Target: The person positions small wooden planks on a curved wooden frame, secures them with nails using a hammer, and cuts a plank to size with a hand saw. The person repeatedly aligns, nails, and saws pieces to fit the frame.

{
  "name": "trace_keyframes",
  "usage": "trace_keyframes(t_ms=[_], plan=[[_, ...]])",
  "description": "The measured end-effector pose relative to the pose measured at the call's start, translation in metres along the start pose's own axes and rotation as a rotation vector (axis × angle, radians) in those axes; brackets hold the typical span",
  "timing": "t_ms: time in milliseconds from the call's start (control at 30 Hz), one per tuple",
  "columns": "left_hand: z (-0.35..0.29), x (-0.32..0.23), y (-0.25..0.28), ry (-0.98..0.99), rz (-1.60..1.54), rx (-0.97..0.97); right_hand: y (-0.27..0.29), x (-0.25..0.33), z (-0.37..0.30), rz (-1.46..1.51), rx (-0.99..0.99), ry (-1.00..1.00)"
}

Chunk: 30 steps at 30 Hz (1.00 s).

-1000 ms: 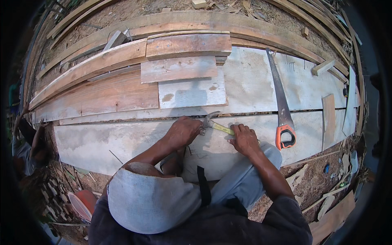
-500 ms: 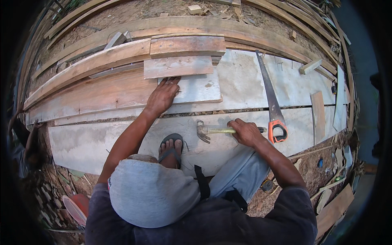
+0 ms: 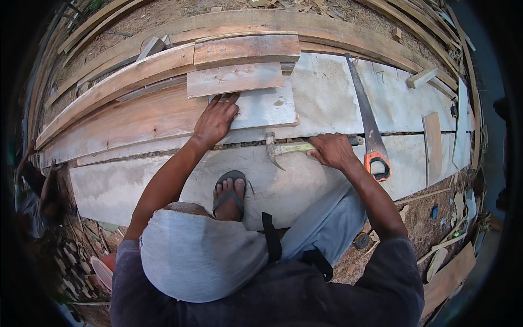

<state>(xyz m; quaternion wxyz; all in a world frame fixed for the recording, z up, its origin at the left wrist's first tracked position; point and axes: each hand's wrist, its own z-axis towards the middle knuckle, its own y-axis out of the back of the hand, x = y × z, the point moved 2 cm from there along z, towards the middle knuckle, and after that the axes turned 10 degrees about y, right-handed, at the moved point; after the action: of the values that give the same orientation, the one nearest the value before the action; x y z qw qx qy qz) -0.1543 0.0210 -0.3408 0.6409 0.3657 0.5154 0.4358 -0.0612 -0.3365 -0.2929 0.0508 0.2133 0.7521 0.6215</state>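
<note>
My left hand (image 3: 217, 119) lies with its fingers stretched out on a wide plank (image 3: 260, 111). Its fingertips reach the near edge of a short board (image 3: 237, 79), which partly hides them. In my right hand (image 3: 333, 150) is a claw hammer (image 3: 291, 147), gripped by its pale yellow handle. The hammer's metal head points left, and the handle's dark end sticks out to the right of my fist. A handsaw (image 3: 368, 111) with an orange and black grip lies just right of that hand.
A thick timber block (image 3: 248, 50) rests behind the short board, in line with a long beam (image 3: 120, 92). My sandalled foot (image 3: 229, 196) stands on the pale boards (image 3: 136, 182). Small offcuts (image 3: 433, 147) lie at the right. Another person's arm (image 3: 43, 188) shows at the far left.
My right hand has carried the hammer forward, away from me, and its handle now slants a little. The left hand stays at the short board's edge. The whole view has shifted slightly.
</note>
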Motion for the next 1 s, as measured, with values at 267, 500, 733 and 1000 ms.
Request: trace_keyframes(t_ms=[267, 500, 733, 1000], plan=[[0.002, -0.002, 0.001, 0.012, 0.002, 0.014, 0.003, -0.019, -0.001, -0.033, -0.058, -0.041], [0.0, -0.002, 0.0, 0.017, -0.008, -0.009, 0.0, -0.016, -0.002, -0.027, -0.014, 0.139], [0.003, 0.011, -0.006, 0.113, -0.085, 0.088, 0.002, -0.015, 0.008, -0.026, 0.027, 0.142], [0.003, 0.035, 0.005, 0.41, -0.718, 0.207, -0.008, -0.005, 0.016, 0.024, 0.029, 0.11]])
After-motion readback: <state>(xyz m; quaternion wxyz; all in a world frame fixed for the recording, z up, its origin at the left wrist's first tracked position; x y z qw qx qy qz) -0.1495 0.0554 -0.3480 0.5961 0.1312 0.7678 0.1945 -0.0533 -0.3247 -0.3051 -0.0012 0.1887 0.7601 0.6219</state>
